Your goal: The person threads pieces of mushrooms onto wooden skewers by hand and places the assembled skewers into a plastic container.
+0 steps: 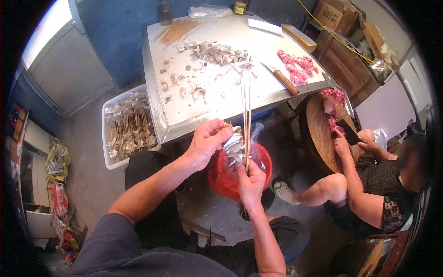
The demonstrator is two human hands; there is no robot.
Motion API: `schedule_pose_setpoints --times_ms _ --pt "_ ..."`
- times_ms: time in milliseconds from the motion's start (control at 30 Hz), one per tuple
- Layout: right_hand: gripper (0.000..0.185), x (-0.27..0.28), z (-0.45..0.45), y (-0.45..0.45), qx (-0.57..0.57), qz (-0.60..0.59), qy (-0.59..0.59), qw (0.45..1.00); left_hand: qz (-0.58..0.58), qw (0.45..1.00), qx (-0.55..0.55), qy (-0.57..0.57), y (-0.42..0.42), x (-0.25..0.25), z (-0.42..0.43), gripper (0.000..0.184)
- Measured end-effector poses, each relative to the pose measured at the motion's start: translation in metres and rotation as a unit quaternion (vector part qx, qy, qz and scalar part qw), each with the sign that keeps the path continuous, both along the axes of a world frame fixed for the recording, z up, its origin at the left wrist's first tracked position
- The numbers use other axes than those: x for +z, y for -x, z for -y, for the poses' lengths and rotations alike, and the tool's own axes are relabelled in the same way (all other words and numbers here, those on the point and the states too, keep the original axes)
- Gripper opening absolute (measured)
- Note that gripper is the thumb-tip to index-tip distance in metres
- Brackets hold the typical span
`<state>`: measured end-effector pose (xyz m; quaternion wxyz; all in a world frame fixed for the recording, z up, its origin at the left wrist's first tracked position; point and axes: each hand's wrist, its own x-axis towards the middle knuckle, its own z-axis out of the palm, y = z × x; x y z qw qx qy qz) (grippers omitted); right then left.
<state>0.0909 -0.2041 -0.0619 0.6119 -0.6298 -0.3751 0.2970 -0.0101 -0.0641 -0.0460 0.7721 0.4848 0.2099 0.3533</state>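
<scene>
Over a red bucket (221, 173), both hands work at a clump of grey-white oyster mushrooms (234, 147). My left hand (208, 141) is closed on the clump's upper left side, where a thin skewer tip shows by the fingers. Below the clump, my right hand (251, 182) grips several bamboo skewers (247, 113) that point up toward the table. Its thumb presses near the mushrooms' lower end. Loose mushrooms (217, 53) lie spread across the white tabletop (184, 106). Skewered mushrooms (131, 124) fill a white plastic crate (108, 159) at the left.
A wooden-handled knife (285, 82) and cut meat (297, 64) lie on the table's right. Loose skewers (175, 31) are at the back. Close on the right, a seated person (369, 184) holds a cleaver (349, 131) over meat on a round chopping block (318, 129).
</scene>
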Motion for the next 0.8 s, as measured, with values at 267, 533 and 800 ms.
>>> schedule_pose_setpoints --times_ms 267,533,800 --pt "0.010 0.002 0.002 0.002 -0.019 0.026 0.006 0.999 0.001 0.999 0.031 -0.019 -0.003 0.003 0.001 0.011" --pt "0.009 -0.004 0.001 -0.004 -0.025 0.040 -0.002 0.999 0.012 0.999 -0.031 0.007 -0.001 -0.003 0.005 0.009" --pt "0.008 -0.001 0.002 0.000 0.032 -0.020 0.005 0.999 -0.032 0.999 0.020 -0.027 0.004 0.000 -0.004 0.009"
